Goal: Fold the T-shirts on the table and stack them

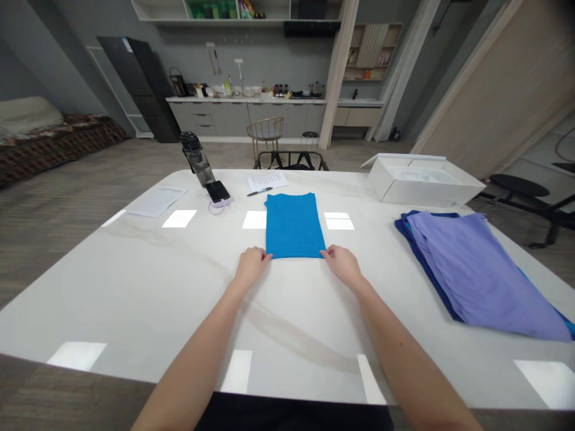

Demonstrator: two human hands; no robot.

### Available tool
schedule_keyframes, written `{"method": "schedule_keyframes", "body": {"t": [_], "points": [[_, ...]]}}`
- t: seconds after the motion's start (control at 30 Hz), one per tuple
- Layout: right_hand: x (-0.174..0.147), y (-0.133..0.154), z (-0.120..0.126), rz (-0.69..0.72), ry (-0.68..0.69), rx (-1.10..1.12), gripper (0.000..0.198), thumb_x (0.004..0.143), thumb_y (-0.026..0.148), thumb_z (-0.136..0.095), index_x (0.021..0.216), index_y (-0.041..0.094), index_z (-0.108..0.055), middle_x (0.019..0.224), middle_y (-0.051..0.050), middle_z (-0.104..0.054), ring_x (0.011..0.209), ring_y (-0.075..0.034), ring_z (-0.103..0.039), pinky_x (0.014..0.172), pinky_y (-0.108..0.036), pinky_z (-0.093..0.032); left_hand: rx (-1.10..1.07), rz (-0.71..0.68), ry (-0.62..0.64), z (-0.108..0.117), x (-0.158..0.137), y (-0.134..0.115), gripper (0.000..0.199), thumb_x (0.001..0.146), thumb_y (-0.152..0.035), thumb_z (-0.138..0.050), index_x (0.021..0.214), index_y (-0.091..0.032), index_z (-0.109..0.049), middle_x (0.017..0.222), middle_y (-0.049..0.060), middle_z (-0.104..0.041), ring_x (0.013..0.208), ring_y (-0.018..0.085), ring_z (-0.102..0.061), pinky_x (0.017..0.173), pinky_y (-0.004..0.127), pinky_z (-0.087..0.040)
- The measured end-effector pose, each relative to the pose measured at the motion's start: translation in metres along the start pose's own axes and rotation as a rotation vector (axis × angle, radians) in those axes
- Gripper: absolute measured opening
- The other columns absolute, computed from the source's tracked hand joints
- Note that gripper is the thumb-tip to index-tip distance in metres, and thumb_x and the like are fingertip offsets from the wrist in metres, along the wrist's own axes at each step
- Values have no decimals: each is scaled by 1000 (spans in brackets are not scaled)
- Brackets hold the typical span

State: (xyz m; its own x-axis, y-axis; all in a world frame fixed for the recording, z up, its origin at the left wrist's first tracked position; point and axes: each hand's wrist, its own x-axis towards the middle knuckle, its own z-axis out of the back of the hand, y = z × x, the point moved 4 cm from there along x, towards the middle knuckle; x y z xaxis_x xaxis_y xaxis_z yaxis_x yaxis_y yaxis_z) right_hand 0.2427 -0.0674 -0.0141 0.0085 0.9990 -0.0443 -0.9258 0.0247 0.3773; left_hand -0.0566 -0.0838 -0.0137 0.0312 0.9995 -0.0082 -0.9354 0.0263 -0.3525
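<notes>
A blue folded garment (295, 226) lies flat on the white table, roughly rectangular, with its straight folded edge toward me. At its near left corner, my left hand (252, 267) pinches the cloth between thumb and fingers. My right hand (343, 263) grips the near right corner in the same way. The far edge of the garment is a little uneven, with a small bit sticking out at the far left. Its exact kind cannot be made out while folded.
On the right lies a pile of purple and dark blue clothes (485, 275), with an open white box (417, 182) behind it. A water bottle (200, 161), a phone (218, 191), a pen (259, 192) and paper sheets (157, 202) are on the table's far side (341, 185).
</notes>
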Motion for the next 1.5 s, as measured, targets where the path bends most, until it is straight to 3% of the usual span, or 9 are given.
{"method": "schedule_keyframes", "body": {"t": [0.2, 0.37, 0.43, 0.6, 0.77, 0.9, 1.2, 1.37, 1.5], "points": [[-34, -2, 15, 65, 524, 108, 35, 87, 48, -64, 67, 19, -67, 69, -5, -71, 61, -17, -60, 58, -28, -39, -210, -67, 468, 23, -36, 2, 29, 81, -45, -64, 63, -22, -62, 65, 0, -62, 60, 17, -53, 57, 30, -32], [-59, -3, 25, 63, 959, 160, 38, 75, 53, -75, 63, 17, -71, 72, -7, -74, 54, -14, -57, 59, -28, -45, -226, -98, 844, 37, -61, 1, 33, 72, -50, -72, 56, -22, -66, 62, 1, -66, 55, 16, -51, 54, 29, -34], [-52, -5, 31, 54, 894, 192, 45, 77, 61, -72, 68, 16, -73, 73, -8, -74, 56, -15, -58, 59, -28, -45, -299, -71, 829, 41, -53, 6, 40, 76, -60, -68, 66, -22, -72, 70, 3, -71, 62, 18, -58, 58, 29, -40], [15, -9, 37, 24, 303, 175, 38, 89, 55, -66, 87, 18, -73, 89, -9, -75, 77, -20, -67, 66, -27, -45, -175, -33, 304, 48, 18, 24, 40, 87, -57, -58, 100, -22, -72, 102, 9, -75, 91, 26, -68, 77, 31, -49], [92, 4, 21, 23, -64, 53, 42, 96, 43, -59, 131, 19, -62, 124, -13, -67, 108, -26, -64, 85, -32, -48, 28, -54, 25, 39, 92, 14, 45, 94, -48, -55, 129, -20, -60, 135, 16, -62, 118, 31, -62, 97, 41, -47], [134, 23, 9, 102, -2, -61, 53, 99, 41, -57, 145, 17, -53, 143, -18, -55, 130, -33, -52, 101, -38, -44, 112, -36, 88, 28, 137, 2, 50, 98, -52, -50, 138, -22, -53, 141, 16, -59, 129, 34, -55, 107, 50, -39], [159, 56, 7, 221, 216, -293, 37, 99, 34, -61, 132, 19, -65, 138, -16, -62, 124, -32, -60, 97, -39, -48, 143, 113, 265, 13, 180, -17, 53, 84, -44, -74, 129, -20, -62, 135, 18, -65, 127, 37, -59, 105, 50, -41], [144, 56, 17, 233, 183, -317, 29, 96, 34, -66, 118, 17, -70, 127, -17, -69, 113, -29, -66, 88, -35, -50, 134, 90, 147, 17, 173, -31, 33, 81, -34, -73, 110, -18, -69, 123, 19, -71, 119, 40, -63, 102, 56, -42], [115, 54, 43, 239, -20, -291, 29, 102, 34, -54, 124, 20, -65, 115, -15, -73, 104, -29, -68, 80, -36, -50, 85, -61, -8, 33, 148, -53, 24, 92, -36, -57, 99, -18, -70, 115, 18, -72, 115, 40, -63, 100, 57, -43]]}}
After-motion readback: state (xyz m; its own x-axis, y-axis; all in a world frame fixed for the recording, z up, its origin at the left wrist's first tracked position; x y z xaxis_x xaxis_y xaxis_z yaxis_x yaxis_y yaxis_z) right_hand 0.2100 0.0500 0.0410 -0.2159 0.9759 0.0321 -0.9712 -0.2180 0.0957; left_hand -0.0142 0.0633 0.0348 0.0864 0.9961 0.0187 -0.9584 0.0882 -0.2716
